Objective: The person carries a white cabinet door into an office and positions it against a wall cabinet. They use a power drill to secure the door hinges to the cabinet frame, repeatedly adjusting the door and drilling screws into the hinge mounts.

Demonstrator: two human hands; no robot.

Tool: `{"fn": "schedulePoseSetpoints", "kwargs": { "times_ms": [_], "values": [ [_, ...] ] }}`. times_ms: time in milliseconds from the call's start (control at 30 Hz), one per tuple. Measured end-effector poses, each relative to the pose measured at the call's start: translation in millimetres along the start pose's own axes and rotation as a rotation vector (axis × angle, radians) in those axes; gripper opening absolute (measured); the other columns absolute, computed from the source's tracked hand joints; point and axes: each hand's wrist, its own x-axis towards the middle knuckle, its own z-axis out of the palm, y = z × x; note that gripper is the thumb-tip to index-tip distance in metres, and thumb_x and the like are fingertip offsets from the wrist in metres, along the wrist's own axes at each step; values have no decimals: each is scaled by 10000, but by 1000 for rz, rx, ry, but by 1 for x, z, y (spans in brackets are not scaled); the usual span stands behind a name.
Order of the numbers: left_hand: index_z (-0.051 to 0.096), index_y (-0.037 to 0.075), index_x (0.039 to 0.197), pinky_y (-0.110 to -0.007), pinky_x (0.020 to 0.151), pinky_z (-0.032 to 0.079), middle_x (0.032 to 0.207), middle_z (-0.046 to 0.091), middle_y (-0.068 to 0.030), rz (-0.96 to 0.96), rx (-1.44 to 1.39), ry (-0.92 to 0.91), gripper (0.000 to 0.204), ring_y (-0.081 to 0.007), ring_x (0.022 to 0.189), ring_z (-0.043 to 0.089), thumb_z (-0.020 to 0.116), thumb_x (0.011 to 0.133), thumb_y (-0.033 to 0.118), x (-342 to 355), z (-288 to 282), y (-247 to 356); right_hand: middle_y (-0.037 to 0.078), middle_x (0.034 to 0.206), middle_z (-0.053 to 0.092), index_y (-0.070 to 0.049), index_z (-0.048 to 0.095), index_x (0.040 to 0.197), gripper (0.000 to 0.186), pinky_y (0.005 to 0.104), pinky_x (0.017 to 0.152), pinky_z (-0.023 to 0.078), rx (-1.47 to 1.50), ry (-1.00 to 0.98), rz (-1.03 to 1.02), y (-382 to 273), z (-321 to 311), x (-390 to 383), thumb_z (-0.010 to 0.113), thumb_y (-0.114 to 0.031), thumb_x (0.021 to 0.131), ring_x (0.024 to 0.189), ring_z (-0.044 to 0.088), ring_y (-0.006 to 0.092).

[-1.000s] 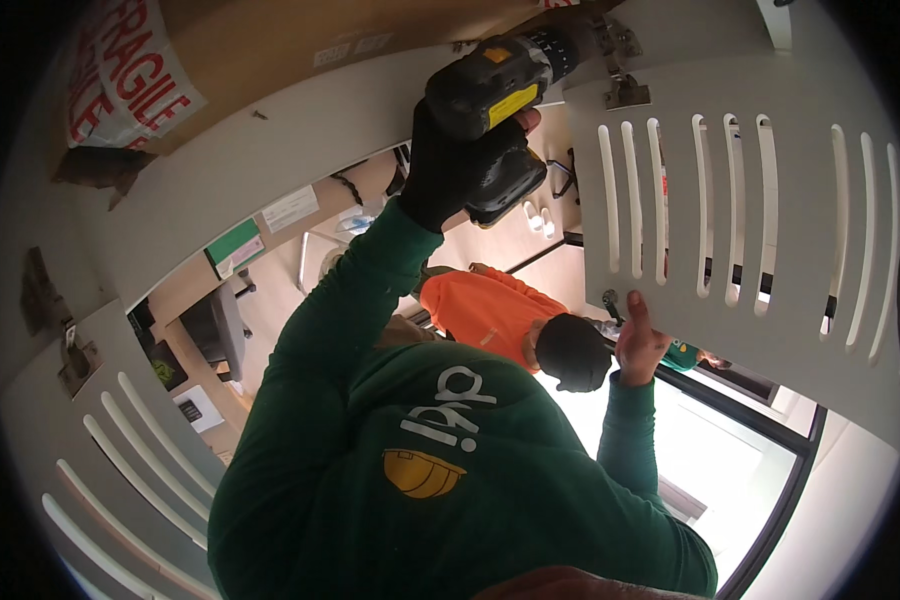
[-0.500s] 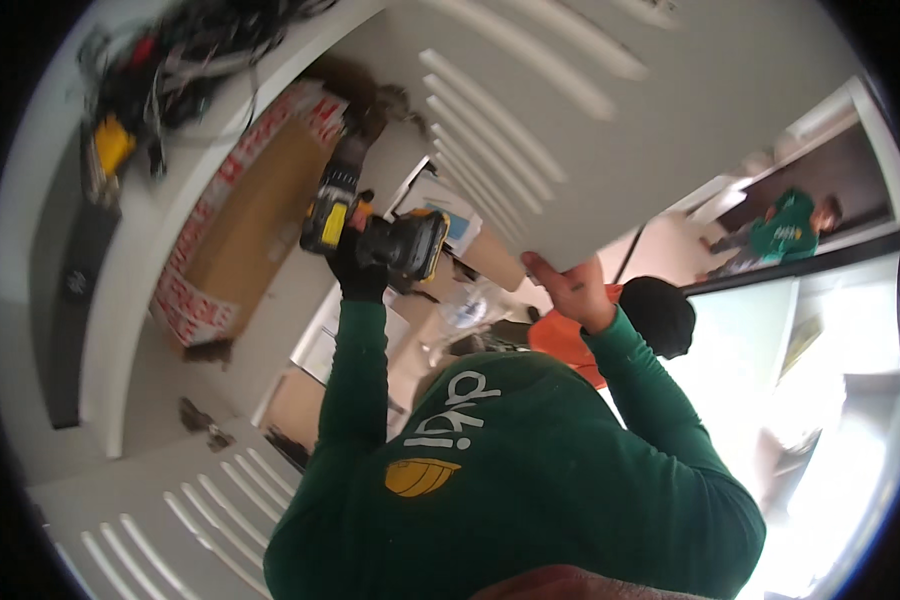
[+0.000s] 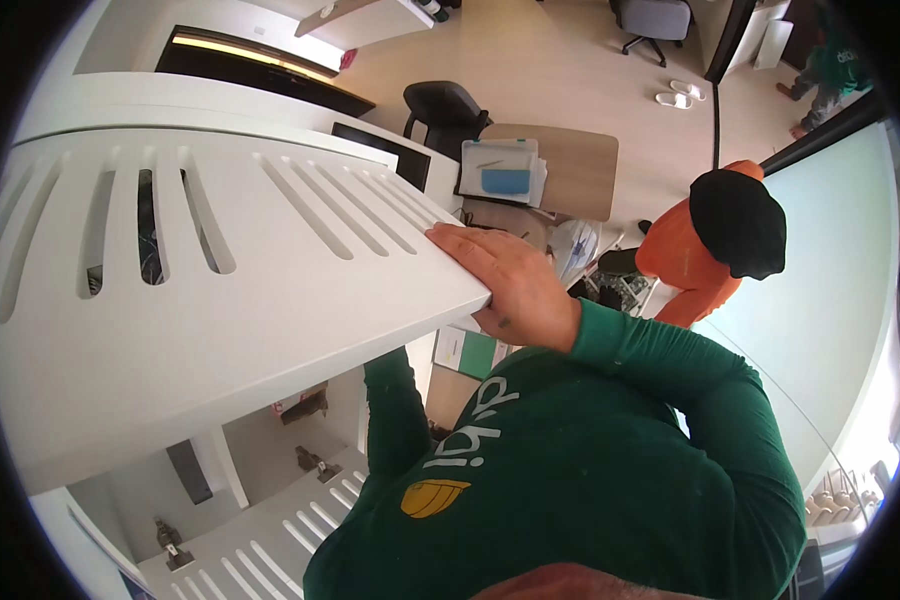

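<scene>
A white slotted cabinet door (image 3: 320,290) juts out across the left half of the view. My right hand (image 3: 515,280) is closed over its near right corner, fingers lying on the upper face. Below the door my left green sleeve (image 3: 395,410) shows, but the hand itself is hidden behind the panel. Beneath the door lies the cabinet's inside, with a metal hinge (image 3: 315,463) and another hinge (image 3: 170,545) on a second slotted door (image 3: 260,565). Dark objects show through some slots of the upper door.
A person in orange with a black cap (image 3: 738,222) is close by on the right. Beyond the door stand a wooden desk (image 3: 588,175) with a clear folder and a black chair (image 3: 440,110). White slippers (image 3: 680,95) lie on the floor. A large glass panel (image 3: 830,270) rises at right.
My view has swung, and the slotted door now lies lower and further left. My right hand remains on its edge. The gloved left hand and its cordless drill have gone out of sight.
</scene>
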Motion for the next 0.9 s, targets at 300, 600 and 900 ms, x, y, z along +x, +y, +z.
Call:
{"fn": "schedulePoseSetpoints", "kwargs": {
  "times_ms": [300, 600, 900],
  "values": [
    [529, 48, 1293, -384, 778, 540, 1074, 631, -94, 53, 69, 1, 367, -214, 879, 633, 533, 985, 249, -13, -19, 15, 182, 1388, 542, -21, 490, 1383, 821, 448, 1015, 466, 30, -95, 56, -2, -1, 1, 702, 6, 590, 1219, 554, 385],
    [536, 43, 1285, -373, 767, 541, 1066, 632, -85, 72, 103, -72, 343, -210, 876, 633, 520, 999, 231, -12, -10, -1, 275, 1300, 565, 37, 480, 1361, 734, 462, 955, 493, 43, -41, -38, -11, -7, 12, 635, 20, 643, 1132, 579, 459],
    [544, 38, 1278, -361, 755, 543, 1059, 633, -76, 68, 137, -115, 320, -206, 872, 633, 506, 1012, 213, 1, -8, -1, 279, 1275, 577, 37, 471, 1366, 738, 463, 920, 508, 28, -25, -69, -10, -5, 12, 640, 26, 648, 1090, 593, 468]
  ]
}}
